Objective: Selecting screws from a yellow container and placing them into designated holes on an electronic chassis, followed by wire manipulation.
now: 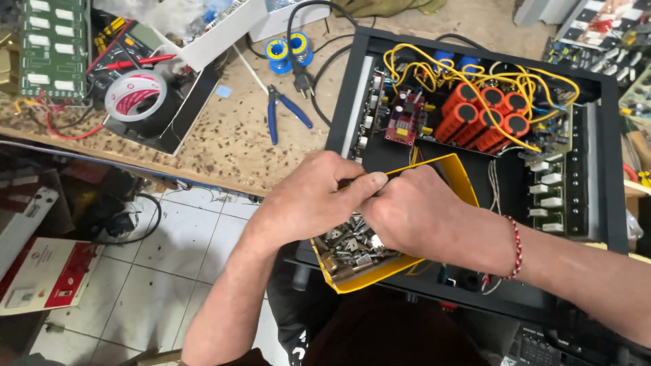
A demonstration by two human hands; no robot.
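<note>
Both hands work over a yellow tray (453, 177) of small metal parts (349, 245), which rests on the near edge of an open black chassis (614, 169) on the counter (230, 135). The left hand (308, 200) has its grip pinched on a thin dark piece (369, 179) at the fingertips. The right hand (413, 213) is clenched just beside it and touches it, but what it holds I cannot tell. The step looks like picking or sorting one piece out of the tray; the next move likely calls for a fine, steady pinch. The piece's long axis seems to run left to right; which way it points is hidden. The tray's long axis runs from near-left to far-right
</note>
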